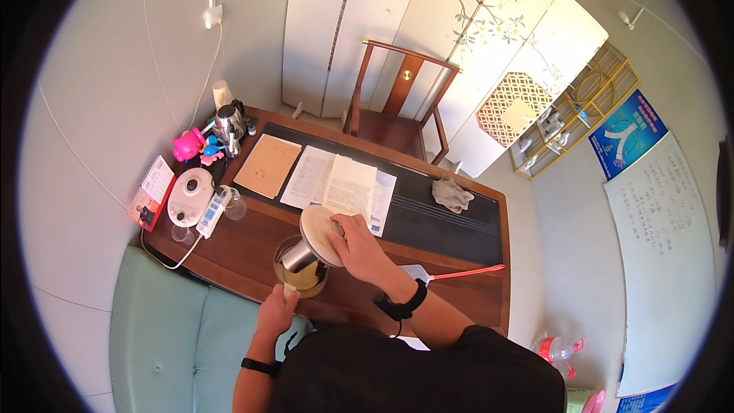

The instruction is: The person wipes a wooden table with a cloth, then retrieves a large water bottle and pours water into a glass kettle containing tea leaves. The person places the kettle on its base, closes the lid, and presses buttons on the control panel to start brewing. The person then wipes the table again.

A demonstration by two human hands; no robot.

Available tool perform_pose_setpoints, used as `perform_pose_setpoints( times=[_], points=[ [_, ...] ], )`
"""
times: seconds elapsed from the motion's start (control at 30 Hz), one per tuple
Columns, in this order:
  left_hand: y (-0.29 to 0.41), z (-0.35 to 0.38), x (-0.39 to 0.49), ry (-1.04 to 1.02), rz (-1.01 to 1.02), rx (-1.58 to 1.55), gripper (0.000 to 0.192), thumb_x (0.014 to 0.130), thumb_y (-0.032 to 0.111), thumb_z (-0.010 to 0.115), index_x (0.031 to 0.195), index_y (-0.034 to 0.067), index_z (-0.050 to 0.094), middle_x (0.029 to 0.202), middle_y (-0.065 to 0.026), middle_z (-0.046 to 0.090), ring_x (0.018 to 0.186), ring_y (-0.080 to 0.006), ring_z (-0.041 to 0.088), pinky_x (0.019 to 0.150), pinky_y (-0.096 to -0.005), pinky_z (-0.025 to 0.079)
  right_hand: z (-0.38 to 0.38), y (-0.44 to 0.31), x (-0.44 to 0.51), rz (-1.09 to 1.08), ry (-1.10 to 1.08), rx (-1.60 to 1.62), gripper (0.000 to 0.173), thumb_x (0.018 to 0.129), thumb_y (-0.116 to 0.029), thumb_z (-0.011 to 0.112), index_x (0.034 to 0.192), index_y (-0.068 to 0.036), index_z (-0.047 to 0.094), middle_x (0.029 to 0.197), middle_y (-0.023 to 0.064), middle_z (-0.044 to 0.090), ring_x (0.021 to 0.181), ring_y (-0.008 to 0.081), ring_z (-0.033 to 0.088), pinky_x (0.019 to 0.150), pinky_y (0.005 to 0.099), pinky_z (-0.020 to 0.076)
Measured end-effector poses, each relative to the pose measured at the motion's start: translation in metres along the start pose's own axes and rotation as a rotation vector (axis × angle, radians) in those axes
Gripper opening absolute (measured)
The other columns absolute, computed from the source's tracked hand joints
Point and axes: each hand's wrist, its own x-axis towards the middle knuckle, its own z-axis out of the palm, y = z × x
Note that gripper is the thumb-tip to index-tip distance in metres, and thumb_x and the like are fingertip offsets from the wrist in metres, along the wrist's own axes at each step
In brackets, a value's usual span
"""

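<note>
My right hand (362, 248) grips the knob of a pale round lid (315, 228). The lid is tilted, and a shiny metal infuser cylinder (299, 256) extends from its underside. Below it, on the brown wooden table (241, 246), sits a glass teapot (317, 293) with yellowish liquid and some dark matter inside. The infuser's lower end is over or within the pot's mouth; I cannot tell which. My left hand (276, 314) is closed around the pot's pale handle (290, 291), at the near side of the table.
A red-handled fly swatter (467, 271) lies right of my right forearm. Open papers (351, 186), a brown folder (268, 165) and a grey cloth (452, 195) lie farther back. Leftward are a power strip (211, 215), glass cups (234, 206), a white appliance base (189, 198) and a metal kettle (230, 120).
</note>
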Motion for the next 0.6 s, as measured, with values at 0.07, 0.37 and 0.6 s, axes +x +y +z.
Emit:
perform_pose_setpoints(
  times=[0.07, 0.37, 0.6],
  points=[
    [0.001, 0.000, 0.000, -0.006, -0.008, -0.002, 0.045, 0.107, 0.049, 0.061, 0.111, 0.005, 0.056, 0.100, -0.0286, 0.074, 0.100, -0.0528, 0.069, 0.082, -0.0615, 0.052, 0.000, 0.000, -0.001, -0.016, 0.003, -0.011, 0.043, 0.111, -0.027, 0.060, 0.144, 0.000, 0.057, 0.128, 0.0259, 0.056, 0.113, 0.0409, 0.062, 0.102, 0.0439, 0.0523],
    [0.000, -0.001, -0.002, 0.009, 0.003, -0.036, 0.046, 0.107, 0.050, 0.061, 0.113, 0.005, 0.057, 0.102, -0.0295, 0.074, 0.101, -0.0535, 0.069, 0.084, -0.0625, 0.052, 0.001, 0.000, -0.002, -0.049, 0.043, 0.012, 0.041, 0.108, -0.023, 0.065, 0.140, 0.001, 0.057, 0.125, 0.0279, 0.058, 0.111, 0.0461, 0.061, 0.101, 0.0475, 0.0517],
    [-0.002, 0.002, 0.002, 0.013, -0.004, -0.025, 0.048, 0.107, 0.052, 0.059, 0.116, 0.005, 0.058, 0.109, -0.0302, 0.074, 0.106, -0.0537, 0.068, 0.088, -0.0630, 0.053, 0.002, 0.012, 0.000, -0.098, 0.063, -0.064, 0.041, 0.109, -0.023, 0.064, 0.141, 0.001, 0.057, 0.125, 0.0286, 0.058, 0.108, 0.0434, 0.062, 0.100, 0.0461, 0.0521]
  ],
)
